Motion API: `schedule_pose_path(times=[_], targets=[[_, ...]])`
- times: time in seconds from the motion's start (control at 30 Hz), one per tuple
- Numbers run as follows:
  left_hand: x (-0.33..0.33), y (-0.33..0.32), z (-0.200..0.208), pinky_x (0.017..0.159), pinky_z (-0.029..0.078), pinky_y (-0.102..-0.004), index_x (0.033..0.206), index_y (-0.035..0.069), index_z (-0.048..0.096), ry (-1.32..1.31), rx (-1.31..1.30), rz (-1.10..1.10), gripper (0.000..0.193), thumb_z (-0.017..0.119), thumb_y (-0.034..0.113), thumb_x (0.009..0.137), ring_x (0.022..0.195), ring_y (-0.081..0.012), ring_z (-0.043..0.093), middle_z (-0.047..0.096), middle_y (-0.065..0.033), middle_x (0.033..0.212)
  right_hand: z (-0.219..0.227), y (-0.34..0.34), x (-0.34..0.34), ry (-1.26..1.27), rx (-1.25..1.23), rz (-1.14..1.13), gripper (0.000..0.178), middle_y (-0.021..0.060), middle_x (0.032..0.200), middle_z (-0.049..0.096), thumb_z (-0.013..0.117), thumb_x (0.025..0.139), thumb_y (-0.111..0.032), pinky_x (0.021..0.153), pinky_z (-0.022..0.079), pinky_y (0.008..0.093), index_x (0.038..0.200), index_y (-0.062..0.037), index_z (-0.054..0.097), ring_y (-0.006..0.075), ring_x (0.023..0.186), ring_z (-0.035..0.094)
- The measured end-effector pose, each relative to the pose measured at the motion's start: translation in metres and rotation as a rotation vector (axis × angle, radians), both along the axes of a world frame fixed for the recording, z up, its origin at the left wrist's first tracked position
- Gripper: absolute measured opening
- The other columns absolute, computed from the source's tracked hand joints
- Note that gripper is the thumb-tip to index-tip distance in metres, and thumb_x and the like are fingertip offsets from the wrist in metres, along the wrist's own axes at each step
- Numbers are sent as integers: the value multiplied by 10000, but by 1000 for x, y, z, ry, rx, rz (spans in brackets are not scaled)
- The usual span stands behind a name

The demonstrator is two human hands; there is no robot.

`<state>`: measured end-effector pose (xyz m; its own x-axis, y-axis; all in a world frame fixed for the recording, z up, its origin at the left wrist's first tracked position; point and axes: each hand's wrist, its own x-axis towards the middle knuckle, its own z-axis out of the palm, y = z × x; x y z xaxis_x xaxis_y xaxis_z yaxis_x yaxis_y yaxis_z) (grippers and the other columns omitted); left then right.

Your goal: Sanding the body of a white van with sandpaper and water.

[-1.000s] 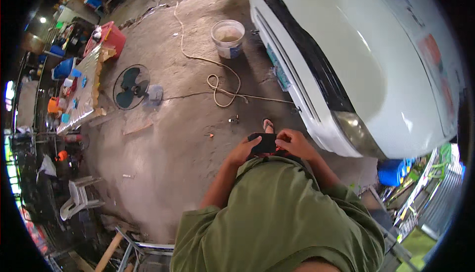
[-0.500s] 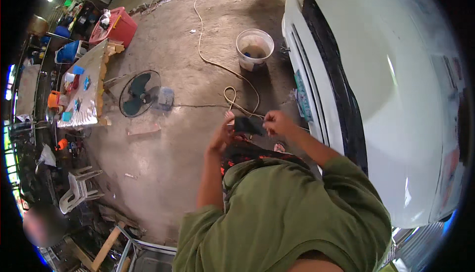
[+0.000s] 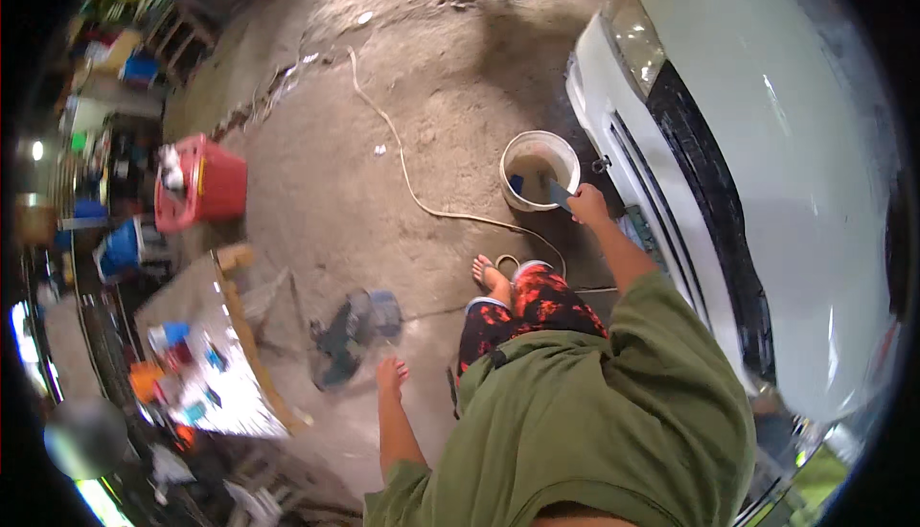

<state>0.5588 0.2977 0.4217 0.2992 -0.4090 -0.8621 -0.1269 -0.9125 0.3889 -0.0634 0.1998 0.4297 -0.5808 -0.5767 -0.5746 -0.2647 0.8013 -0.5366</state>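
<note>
My right hand (image 3: 588, 204) is closed on a dark, thin sheet (image 3: 561, 196) that looks like sandpaper. It reaches over the near right rim of a white bucket (image 3: 511, 194), and the sheet's far end dips inside that rim. Murky water (image 3: 533, 165) fills part of the bucket, and a small dark blue piece (image 3: 517, 184) shows in it. Off to the left, my left hand (image 3: 392, 374) hangs low beside my thigh with its fingers loosely stretched and nothing visible in them. A blurred standing fan (image 3: 350, 335) is the thing nearest to it.
A white car (image 3: 805, 192) takes up the right side, its front close to the bucket. One pale hose or cable (image 3: 412, 177) winds over the concrete floor to my feet. At left are a red crate (image 3: 213, 182) and a low table (image 3: 225, 355) bearing small items.
Both hands were together before my lap with the dark sheet. Now my right hand has carried it forward to the bucket, and my left has let go and swung left. The view has turned.
</note>
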Motion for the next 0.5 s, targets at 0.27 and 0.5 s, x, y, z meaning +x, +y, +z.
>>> schedule_pose_path(times=[0.27,0.5], targets=[[-22,-276,60,588,507,-313,1153,67,515,-39,-174,-158,353,571,308,902,725,-214,627,629,-123,989,-95,-66,-9,63,133,-263,191,138,668,651,601,776,-163,442,505,364,896,-17,573,229,482,638],[6,-409,-79,561,505,-315,931,94,555,25,-317,-561,219,556,313,923,672,-193,600,602,-60,773,-108,-136,5,-256,126,-504,423,184,700,653,685,734,-266,401,491,374,929,103,614,231,477,623]])
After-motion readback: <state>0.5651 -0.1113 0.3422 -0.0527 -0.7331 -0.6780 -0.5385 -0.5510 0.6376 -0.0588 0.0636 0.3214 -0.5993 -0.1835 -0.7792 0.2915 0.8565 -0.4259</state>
